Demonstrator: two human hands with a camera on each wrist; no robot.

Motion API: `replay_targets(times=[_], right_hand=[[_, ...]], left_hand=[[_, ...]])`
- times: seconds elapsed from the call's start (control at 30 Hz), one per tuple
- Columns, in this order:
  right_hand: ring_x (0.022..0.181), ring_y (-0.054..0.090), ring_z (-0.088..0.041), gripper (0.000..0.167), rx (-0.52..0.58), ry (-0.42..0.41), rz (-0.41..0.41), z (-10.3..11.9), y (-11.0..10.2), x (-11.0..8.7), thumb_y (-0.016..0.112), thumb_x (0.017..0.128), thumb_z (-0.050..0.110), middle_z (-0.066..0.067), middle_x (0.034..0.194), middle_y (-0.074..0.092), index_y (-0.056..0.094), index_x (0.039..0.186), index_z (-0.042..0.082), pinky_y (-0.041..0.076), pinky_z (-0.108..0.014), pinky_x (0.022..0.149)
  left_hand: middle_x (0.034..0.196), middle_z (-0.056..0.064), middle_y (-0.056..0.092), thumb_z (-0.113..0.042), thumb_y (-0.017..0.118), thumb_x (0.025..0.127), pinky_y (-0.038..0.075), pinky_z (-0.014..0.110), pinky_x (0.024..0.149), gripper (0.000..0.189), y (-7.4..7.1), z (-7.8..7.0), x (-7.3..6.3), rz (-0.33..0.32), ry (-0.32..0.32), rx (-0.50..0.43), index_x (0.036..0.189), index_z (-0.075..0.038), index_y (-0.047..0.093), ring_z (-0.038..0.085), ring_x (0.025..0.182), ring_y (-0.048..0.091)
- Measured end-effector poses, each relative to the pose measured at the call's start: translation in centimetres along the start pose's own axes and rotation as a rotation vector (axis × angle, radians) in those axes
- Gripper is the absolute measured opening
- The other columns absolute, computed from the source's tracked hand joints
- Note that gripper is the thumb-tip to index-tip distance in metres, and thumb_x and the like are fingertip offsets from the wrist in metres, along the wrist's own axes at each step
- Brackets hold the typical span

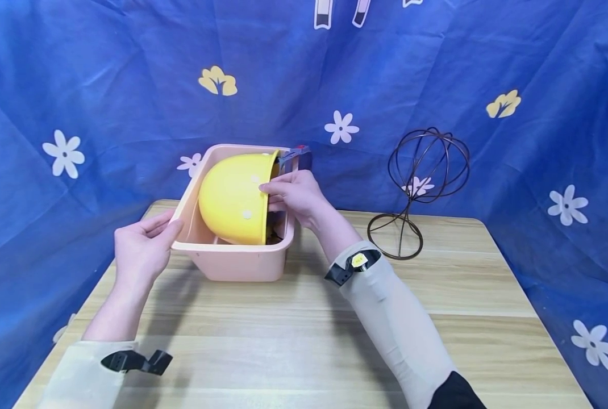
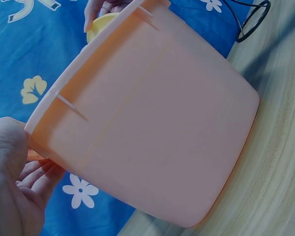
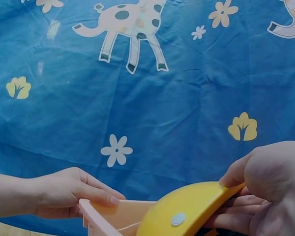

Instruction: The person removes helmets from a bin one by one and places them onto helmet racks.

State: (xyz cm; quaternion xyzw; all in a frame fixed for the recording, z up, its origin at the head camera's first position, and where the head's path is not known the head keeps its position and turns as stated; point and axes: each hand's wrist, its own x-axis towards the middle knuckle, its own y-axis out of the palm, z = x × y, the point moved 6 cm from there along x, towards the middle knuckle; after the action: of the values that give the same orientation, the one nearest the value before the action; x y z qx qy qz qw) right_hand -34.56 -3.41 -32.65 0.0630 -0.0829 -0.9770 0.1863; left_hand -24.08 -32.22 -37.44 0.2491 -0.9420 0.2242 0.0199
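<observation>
A yellow hard hat [image 1: 232, 196] lies on its side in a pink plastic bin [image 1: 242, 264], its open underside facing right. My right hand [image 1: 299, 196] pinches the hat's brim, thumb on the outer shell and fingers inside. With thumb and fingers my left hand [image 1: 142, 247] grips the bin's left rim near the front corner. In the left wrist view the bin's outer wall [image 2: 152, 123] fills the middle. The right wrist view shows the hat [image 3: 187, 209] rising above the bin's rim. Grey-blue straps [image 1: 294, 153] stick out at the back right of the bin.
A dark wire stand [image 1: 411, 196] with a globe-shaped top stands on the wooden table [image 1: 263, 335], right of the bin. A blue patterned cloth [image 1: 283, 74] hangs close behind and along both sides of the table.
</observation>
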Motion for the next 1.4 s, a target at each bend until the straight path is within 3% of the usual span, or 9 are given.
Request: replay_targets(times=[0.37, 0.7, 1.0, 1.23, 1.4], right_hand=[[0.066, 0.072, -0.016, 0.008, -0.004, -0.047, -0.068, 0.3, -1.7, -0.2, 0.072, 0.091, -0.011, -0.012, 0.08, 0.072, 0.077, 0.097, -0.011, 0.063, -0.031, 0.063], [0.069, 0.074, -0.019, 0.01, 0.165, -0.043, -0.069, 0.4, -3.3, -0.4, 0.071, 0.091, -0.016, -0.014, 0.081, 0.074, 0.077, 0.092, -0.008, 0.062, -0.03, 0.061], [0.07, 0.075, -0.022, 0.016, 0.258, -0.122, -0.082, 1.7, -3.6, -0.8, 0.067, 0.091, -0.019, -0.016, 0.08, 0.074, 0.077, 0.088, -0.007, 0.063, -0.031, 0.061], [0.071, 0.075, -0.023, 0.016, 0.326, -0.173, -0.084, 2.6, -3.6, -1.6, 0.066, 0.091, -0.02, -0.018, 0.083, 0.075, 0.077, 0.101, -0.015, 0.064, -0.034, 0.066], [0.074, 0.076, -0.023, 0.022, 0.341, -0.197, -0.091, 3.5, -3.3, -2.2, 0.066, 0.092, -0.021, -0.019, 0.087, 0.076, 0.071, 0.113, -0.02, 0.064, -0.036, 0.071]], left_hand=[[0.117, 0.013, 0.075, -0.035, 0.08, 0.095, 0.053, 0.01, 0.076, 0.047, 0.3, -0.3, 0.0, -0.004, -0.003, -0.015, 0.132, -0.007, 0.075, -0.01, 0.088, 0.069], [0.117, 0.014, 0.075, -0.035, 0.08, 0.095, 0.053, 0.01, 0.076, 0.046, 0.3, -0.5, -0.1, -0.012, 0.012, -0.014, 0.132, -0.008, 0.076, -0.011, 0.087, 0.068], [0.113, 0.008, 0.077, -0.034, 0.081, 0.094, 0.052, 0.008, 0.074, 0.045, 0.1, -0.3, -0.1, -0.023, 0.006, -0.02, 0.131, -0.008, 0.076, -0.014, 0.084, 0.067], [0.114, 0.01, 0.076, -0.034, 0.081, 0.095, 0.052, 0.008, 0.075, 0.045, 0.0, -0.1, -0.2, -0.024, 0.01, 0.001, 0.131, -0.008, 0.076, -0.008, 0.091, 0.07], [0.111, 0.007, 0.078, -0.034, 0.081, 0.095, 0.052, 0.008, 0.074, 0.045, -0.1, -0.1, -0.3, -0.02, 0.014, 0.0, 0.132, -0.008, 0.076, -0.013, 0.086, 0.067]])
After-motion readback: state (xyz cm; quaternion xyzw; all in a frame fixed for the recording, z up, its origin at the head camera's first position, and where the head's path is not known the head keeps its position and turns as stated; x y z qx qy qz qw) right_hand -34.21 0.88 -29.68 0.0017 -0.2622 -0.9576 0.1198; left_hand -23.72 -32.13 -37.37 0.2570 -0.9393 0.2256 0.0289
